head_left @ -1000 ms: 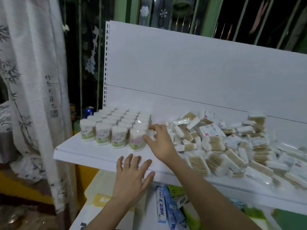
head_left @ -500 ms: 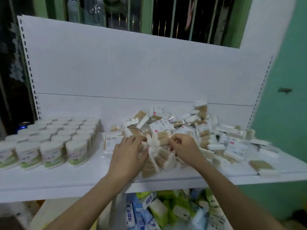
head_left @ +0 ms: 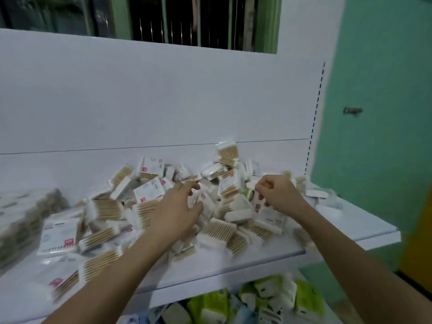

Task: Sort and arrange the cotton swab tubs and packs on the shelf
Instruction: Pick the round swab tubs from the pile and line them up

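A loose pile of cotton swab packs (head_left: 217, 232) in clear wrappers covers the middle of the white shelf (head_left: 264, 258). Blurred rows of cotton swab tubs (head_left: 21, 220) stand at the far left. My left hand (head_left: 175, 209) reaches over the pile's middle, thumb and curved fingers around a small pack with a red label (head_left: 205, 199). My right hand (head_left: 278, 195) is further right, its fingers curled and pinching the top of another pack (head_left: 258, 204). Both forearms come in from the bottom edge.
The white back panel (head_left: 163, 94) rises behind the pile. The shelf's right end (head_left: 383, 235) meets a green wall (head_left: 378, 113). Green and white packaged goods (head_left: 280, 298) fill the lower shelf under the front edge.
The view has swung right, from the tubs to the pack pile. Both hands left the tubs and shelf edge and moved into the pile, the right one further right.
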